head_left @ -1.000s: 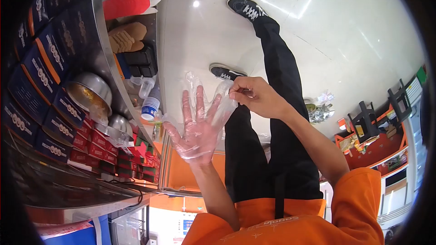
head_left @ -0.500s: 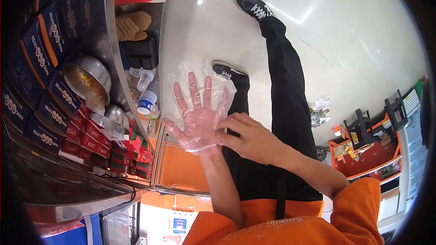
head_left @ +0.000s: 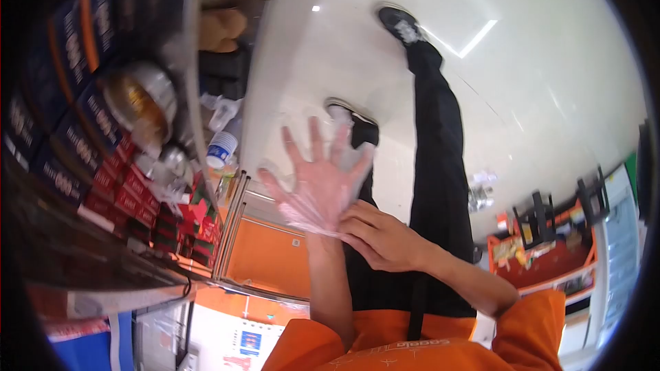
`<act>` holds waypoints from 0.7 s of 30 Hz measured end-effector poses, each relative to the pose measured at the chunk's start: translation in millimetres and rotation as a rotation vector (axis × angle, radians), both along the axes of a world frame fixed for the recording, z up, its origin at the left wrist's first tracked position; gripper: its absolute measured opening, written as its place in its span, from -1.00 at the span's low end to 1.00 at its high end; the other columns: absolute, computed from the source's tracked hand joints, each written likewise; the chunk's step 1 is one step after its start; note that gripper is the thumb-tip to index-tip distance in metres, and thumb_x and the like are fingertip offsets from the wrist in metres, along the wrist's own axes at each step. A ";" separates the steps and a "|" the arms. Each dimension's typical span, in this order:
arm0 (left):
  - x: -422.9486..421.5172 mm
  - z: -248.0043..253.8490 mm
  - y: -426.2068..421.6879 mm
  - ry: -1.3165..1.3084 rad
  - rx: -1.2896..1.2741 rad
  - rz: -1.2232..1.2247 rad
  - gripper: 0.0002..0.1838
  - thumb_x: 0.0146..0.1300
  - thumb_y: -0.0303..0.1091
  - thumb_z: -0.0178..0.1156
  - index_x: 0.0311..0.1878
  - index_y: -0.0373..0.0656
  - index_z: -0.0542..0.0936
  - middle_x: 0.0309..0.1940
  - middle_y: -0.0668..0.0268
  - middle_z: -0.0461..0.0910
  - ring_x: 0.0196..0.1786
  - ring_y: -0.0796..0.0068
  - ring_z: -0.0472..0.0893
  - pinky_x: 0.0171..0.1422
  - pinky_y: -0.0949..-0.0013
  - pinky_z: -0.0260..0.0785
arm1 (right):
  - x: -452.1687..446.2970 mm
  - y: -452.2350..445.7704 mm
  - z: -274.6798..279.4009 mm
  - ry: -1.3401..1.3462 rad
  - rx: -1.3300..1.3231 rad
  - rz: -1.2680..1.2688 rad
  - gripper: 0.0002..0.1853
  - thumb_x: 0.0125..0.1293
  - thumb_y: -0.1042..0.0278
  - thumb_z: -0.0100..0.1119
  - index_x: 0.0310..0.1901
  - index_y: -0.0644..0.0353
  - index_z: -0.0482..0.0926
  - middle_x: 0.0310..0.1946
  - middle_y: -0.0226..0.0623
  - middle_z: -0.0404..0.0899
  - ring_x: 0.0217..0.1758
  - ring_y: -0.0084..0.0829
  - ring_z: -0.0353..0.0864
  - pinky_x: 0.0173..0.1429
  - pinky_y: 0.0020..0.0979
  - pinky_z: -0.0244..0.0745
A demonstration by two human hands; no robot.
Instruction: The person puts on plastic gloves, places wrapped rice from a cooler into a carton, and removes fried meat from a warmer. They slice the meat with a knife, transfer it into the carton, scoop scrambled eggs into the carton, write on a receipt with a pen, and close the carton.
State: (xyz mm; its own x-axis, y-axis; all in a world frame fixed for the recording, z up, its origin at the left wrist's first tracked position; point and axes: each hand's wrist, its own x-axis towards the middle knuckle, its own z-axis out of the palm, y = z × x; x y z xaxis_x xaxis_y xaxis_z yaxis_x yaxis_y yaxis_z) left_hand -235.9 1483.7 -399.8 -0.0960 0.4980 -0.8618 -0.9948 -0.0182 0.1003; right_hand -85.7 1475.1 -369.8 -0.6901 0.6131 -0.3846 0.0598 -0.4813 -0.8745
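Observation:
My left hand [head_left: 320,182] is raised palm-up with its fingers spread, and it holds nothing. A thin clear plastic glove [head_left: 304,214] covers it, bunched toward the wrist. Bare, with bent fingers pressed together, my right hand [head_left: 383,235] pinches the glove's cuff at the base of my left palm. Some fingertips of the right hand are hidden against the glove.
At left, shelving holds dark blue boxes [head_left: 103,120], red boxes [head_left: 128,200], a metal bowl [head_left: 159,89] and paper cups [head_left: 221,150]. Black stools [head_left: 536,221] stand at right beside an orange-edged shelf. My legs and shoes are over the pale floor [head_left: 536,96].
My right hand has moved from the glove's finger side down to its cuff at the wrist. The glove now sits closer around my left fingers. The view has shifted slightly.

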 end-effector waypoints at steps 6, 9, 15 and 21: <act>18.6 -6.0 -7.4 -0.037 0.092 -0.222 0.09 0.04 0.84 -0.40 0.61 0.69 -0.35 0.70 0.63 -0.47 0.70 -0.01 -0.33 0.54 -0.54 -0.58 | -4.1 1.4 18.0 0.030 0.195 0.155 -0.82 0.19 0.58 0.29 -0.18 0.24 0.54 -0.16 -0.19 0.53 -0.08 -0.08 0.55 0.04 -0.15 0.46; 20.7 -12.0 -5.0 0.015 0.079 -0.207 -0.08 0.27 0.68 -0.39 0.64 0.59 -0.19 0.69 0.51 -0.28 0.69 -0.01 -0.26 0.53 -0.60 -0.46 | -1.4 -2.6 15.1 -0.005 0.181 0.139 -0.82 0.18 0.54 0.28 -0.17 0.23 0.56 -0.16 -0.23 0.54 -0.10 -0.14 0.57 0.04 -0.16 0.45; 7.1 -50.9 -50.0 0.413 0.000 -0.345 -0.26 0.53 0.29 -0.21 0.63 0.17 0.00 0.63 0.30 -0.01 0.64 0.01 0.01 0.58 -0.39 -0.02 | -12.3 9.2 17.5 -0.035 0.296 0.168 -0.83 0.16 0.55 0.29 -0.20 0.24 0.57 -0.19 -0.25 0.55 -0.16 -0.17 0.59 0.00 -0.19 0.46; -96.7 14.8 -7.6 1.494 -0.657 -0.604 -0.32 0.52 0.06 0.07 0.55 -0.06 0.22 0.47 0.18 0.34 0.46 0.14 0.38 0.48 0.00 0.29 | -25.8 48.5 10.0 0.124 0.359 0.076 -0.74 0.08 0.55 0.35 -0.14 0.21 0.65 -0.22 -0.29 0.57 -0.25 -0.26 0.61 -0.09 -0.23 0.46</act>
State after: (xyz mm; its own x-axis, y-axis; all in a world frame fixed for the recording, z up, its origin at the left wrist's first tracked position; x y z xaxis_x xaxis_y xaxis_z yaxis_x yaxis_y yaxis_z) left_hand -332.6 1476.1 -385.0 -0.8793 0.3935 -0.2681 0.1031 0.7070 0.6996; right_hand -111.5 1523.6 -359.8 -0.7664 0.6390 -0.0652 -0.0336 -0.1412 -0.9894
